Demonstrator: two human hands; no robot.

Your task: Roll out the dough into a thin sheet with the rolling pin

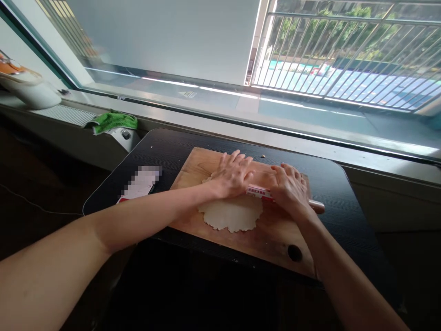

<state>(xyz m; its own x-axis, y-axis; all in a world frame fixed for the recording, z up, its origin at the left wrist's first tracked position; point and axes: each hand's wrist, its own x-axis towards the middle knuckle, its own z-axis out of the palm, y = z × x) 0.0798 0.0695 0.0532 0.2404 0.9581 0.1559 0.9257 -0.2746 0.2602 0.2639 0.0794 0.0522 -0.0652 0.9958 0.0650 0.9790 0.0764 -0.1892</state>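
Note:
A rolling pin (317, 206) lies across a thin, pale sheet of dough (231, 214) with a ragged edge. It has a red and white label in its middle, and its right end sticks out past my right hand. My left hand (234, 174) rests over the pin's left part, fingers stretched out flat and pointing away from me; that end of the pin is hidden. Over the right part lies my right hand (290, 186), its palm on the pin and its fingers extended forward. Beneath the dough is a wooden cutting board (272, 246) with a round dark hole near its front right corner.
The board lies on a black table (344, 202) against a window ledge. Left of the board is a blurred-out phone-like item (139, 186). A green cloth (115, 122) hangs over the radiator end, with a white pot (34, 92) farther left.

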